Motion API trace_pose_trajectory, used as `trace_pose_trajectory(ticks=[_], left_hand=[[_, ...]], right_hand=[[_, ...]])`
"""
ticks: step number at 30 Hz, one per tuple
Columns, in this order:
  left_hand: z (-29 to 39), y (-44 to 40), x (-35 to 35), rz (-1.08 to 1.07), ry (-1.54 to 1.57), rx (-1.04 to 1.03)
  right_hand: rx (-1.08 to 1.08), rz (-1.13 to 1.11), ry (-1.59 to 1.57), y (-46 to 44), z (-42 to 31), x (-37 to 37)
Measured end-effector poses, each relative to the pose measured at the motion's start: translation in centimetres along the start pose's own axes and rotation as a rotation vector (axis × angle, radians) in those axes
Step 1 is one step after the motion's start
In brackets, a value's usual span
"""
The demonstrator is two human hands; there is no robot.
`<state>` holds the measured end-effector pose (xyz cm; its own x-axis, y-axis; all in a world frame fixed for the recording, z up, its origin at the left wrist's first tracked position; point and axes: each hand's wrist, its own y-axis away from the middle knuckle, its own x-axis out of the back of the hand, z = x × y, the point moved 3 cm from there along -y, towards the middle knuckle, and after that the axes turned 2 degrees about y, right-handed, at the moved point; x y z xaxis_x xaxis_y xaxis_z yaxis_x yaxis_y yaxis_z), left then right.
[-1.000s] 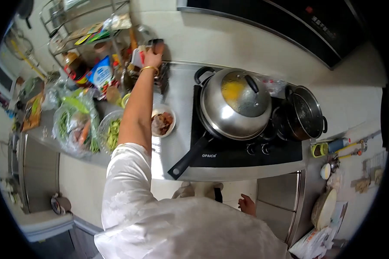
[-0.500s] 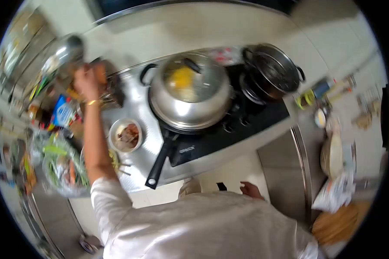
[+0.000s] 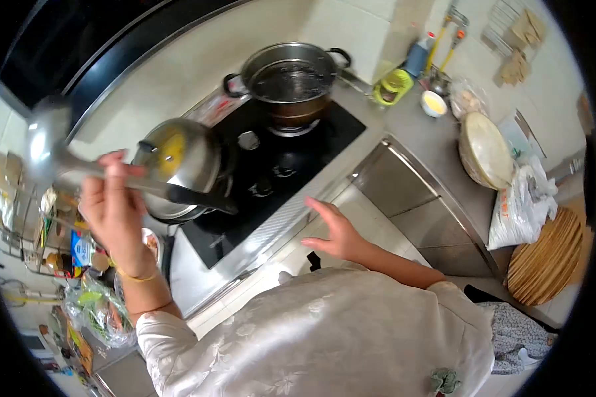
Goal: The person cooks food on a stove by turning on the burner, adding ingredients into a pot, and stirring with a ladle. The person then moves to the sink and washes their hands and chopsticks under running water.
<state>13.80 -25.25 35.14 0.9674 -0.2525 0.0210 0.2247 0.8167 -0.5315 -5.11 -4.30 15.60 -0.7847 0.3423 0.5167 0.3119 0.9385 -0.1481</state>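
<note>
My left hand [image 3: 112, 215] is closed around the metal handle of a large ladle [image 3: 43, 149]. The bowl of the ladle, blurred, points up and left, and its black grip end reaches out to the right. Beneath the ladle is a wok with a domed steel lid [image 3: 195, 152]; something yellow shows through the lid's glass. My right hand [image 3: 338, 231] hangs in front of the counter edge with its fingers apart and nothing in them. A two-handled pot [image 3: 291, 99] holding clear liquid stands on the far burner.
The black cooktop [image 3: 341, 126] lies along the counter. To the left are a bag of vegetables [image 3: 102, 311] and a rack of bottles. On the right counter are a small bowl [image 3: 434, 104], a covered basin [image 3: 487, 149], a white plastic bag [image 3: 520, 202] and a round wooden board [image 3: 546, 255].
My left hand has come away from the rack area and now lifts the ladle over the stove. My right hand has risen into fuller view. The camera view has turned to the right.
</note>
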Motion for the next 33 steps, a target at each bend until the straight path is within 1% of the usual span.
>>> trace_pose_trajectory(ticks=[1,2,4,7,8,10,11,12,14,15,18,21,23,24,25,26,27,29,31,32,33], left_hand=[[-0.1,1.6,-3.9,-0.075,0.087,0.097],[-0.2,3.5,-8.1,-0.135,0.139,0.151],[-0.4,7.5,-16.6,-0.257,0.280,0.228],[0.1,12.1,-27.8,-0.304,0.307,0.233],[0.2,13.4,-31.6,-0.327,0.316,0.242],[0.6,15.7,-38.4,-0.468,0.389,0.286],[1.1,16.7,-41.3,-0.539,0.399,0.342],[1.6,17.8,-44.4,-0.608,0.407,0.395],[1.4,19.5,-49.5,-0.718,0.383,0.431],[1.1,20.1,-51.7,-0.816,0.366,0.494],[-2.4,21.7,-58.5,-1.038,0.350,0.283],[-12.1,20.8,-65.8,-0.946,0.106,0.015],[-16.8,19.3,-69.6,-0.776,-0.056,-0.117],[-20.8,18.9,-72.0,-0.806,-0.106,0.077],[-24.9,18.4,-74.5,-0.833,-0.156,0.267],[-27.3,18.2,-76.2,-0.857,-0.207,0.457],[-27.8,18.8,-77.5,-0.834,-0.161,0.605],[-27.9,20.7,-80.2,-0.770,-0.064,0.901],[-29.1,22.5,-82.7,-0.904,0.213,1.135],[-29.6,23.3,-83.6,-0.960,0.354,1.246],[-30.4,23.6,-84.4,-0.898,0.369,1.248]], right_hand=[[0.087,0.041,0.002,0.0,-0.6,1.9],[0.110,0.032,0.003,0.4,-0.7,3.6],[0.157,0.100,-0.127,2.2,1.0,6.9],[-0.161,0.339,-0.236,5.9,8.1,12.2],[-0.141,0.429,-0.109,7.1,9.3,14.9],[-0.119,0.591,0.161,9.7,11.4,20.8],[-0.057,0.685,0.282,10.4,11.7,23.4],[-0.097,0.696,0.281,11.4,12.5,25.5],[-0.175,0.717,0.279,13.0,14.0,28.5],[-0.228,0.725,0.289,13.9,15.6,29.2],[-0.345,0.757,0.060,17.6,18.5,31.1],[-0.491,0.860,0.099,21.2,21.7,32.1],[-0.650,0.909,0.022,23.2,22.6,33.2],[-0.734,0.933,-0.015,23.9,22.7,33.7],[-0.771,0.958,-0.052,24.0,22.3,34.3],[-0.807,0.984,-0.089,23.9,21.8,35.0],[-0.840,1.008,-0.121,23.5,21.6,35.5],[-0.843,1.016,-0.074,22.7,22.4,35.7],[-0.832,1.006,-0.075,21.6,23.8,35.9],[-0.841,1.007,-0.155,21.1,24.3,36.1],[-0.852,1.005,-0.240,19.8,24.0,36.7]])
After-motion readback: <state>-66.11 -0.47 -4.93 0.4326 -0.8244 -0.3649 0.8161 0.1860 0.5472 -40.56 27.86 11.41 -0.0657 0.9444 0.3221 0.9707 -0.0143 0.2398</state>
